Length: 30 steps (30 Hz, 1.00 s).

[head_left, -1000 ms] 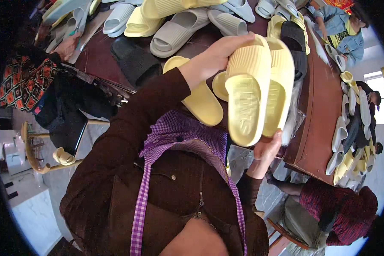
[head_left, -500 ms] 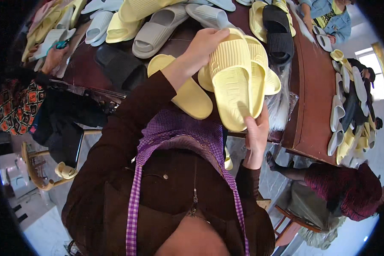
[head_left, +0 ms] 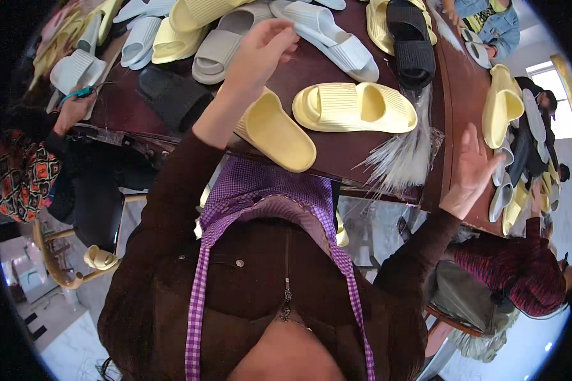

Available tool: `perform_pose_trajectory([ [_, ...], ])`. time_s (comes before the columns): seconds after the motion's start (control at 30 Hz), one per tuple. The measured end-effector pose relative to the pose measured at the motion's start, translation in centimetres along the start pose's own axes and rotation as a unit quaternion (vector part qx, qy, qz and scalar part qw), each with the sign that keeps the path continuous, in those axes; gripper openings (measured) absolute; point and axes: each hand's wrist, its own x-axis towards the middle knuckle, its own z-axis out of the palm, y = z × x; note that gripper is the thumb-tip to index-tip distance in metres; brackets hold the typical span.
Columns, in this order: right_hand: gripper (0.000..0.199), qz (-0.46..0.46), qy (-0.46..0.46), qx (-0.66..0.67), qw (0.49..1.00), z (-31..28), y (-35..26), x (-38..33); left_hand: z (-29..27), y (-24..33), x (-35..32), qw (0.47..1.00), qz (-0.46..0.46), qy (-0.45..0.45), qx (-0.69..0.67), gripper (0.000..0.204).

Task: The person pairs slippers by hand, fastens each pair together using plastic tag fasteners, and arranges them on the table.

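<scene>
My left hand (head_left: pixel 264 54) hovers over the far part of the table, its fingers loosely bent and holding nothing. Beside it are a pair of grey slippers (head_left: pixel 219 54) and a pair of pale blue slippers (head_left: pixel 330 41). A yellow slipper (head_left: pixel 279 133) lies below my left wrist. Right of it rests a pair of yellow slippers (head_left: pixel 356 108), fitted together. My right hand (head_left: pixel 473 168) is held out over the table's right part with fingers stretched and empty. Just beyond its fingertips are other yellow slippers (head_left: pixel 503 108); whether they rest on the pile cannot be told.
Black slippers (head_left: pixel 175 98) lie left, another black pair (head_left: pixel 414 44) far right. Clear plastic bags (head_left: pixel 403 152) hang at the table edge (head_left: pixel 454 82). A person's hand at left holds teal-handled snips (head_left: pixel 79 93). Other people sit right, beside piled slippers (head_left: pixel 502 193).
The yellow slippers that both hands held have left them, and yellow slippers now show at the right pile. My right hand moved right and opened; my left moved up and left.
</scene>
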Motion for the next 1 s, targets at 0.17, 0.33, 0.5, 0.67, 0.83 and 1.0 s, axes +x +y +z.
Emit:
perform_pose_trajectory([
  [0.17, 0.058, 0.007, -0.132, -0.259, 0.957, 0.9, 4.9, -1.0, -1.7, -1.2, -3.1, 0.994, 0.050, 0.040, 0.089, 0.030],
  [0.33, 0.065, -0.211, -0.273, -0.676, 0.651, 2.7, 8.1, -1.5, -0.3, -0.6, -6.3, 0.965, 0.096, -0.036, 0.240, 0.033],
  [0.5, 0.069, -0.247, -0.280, -0.780, 0.501, 5.6, 9.5, -3.8, 1.5, -2.2, -6.8, 0.877, 0.205, -0.138, 0.412, 0.045],
  [0.67, 0.061, -0.209, -0.238, -0.705, 0.635, 4.1, 10.2, -3.0, 2.0, -3.8, -6.4, 0.821, 0.191, -0.155, 0.516, 0.054],
  [0.83, 0.053, -0.200, -0.239, -0.576, 0.756, 3.2, 10.2, -3.4, 1.8, -4.3, -6.0, 0.839, 0.195, -0.143, 0.487, 0.063],
  [1.0, 0.046, -0.178, -0.217, -0.440, 0.853, 5.4, 7.9, -5.9, 0.7, -3.7, -5.6, 0.964, 0.117, -0.088, 0.220, 0.071],
])
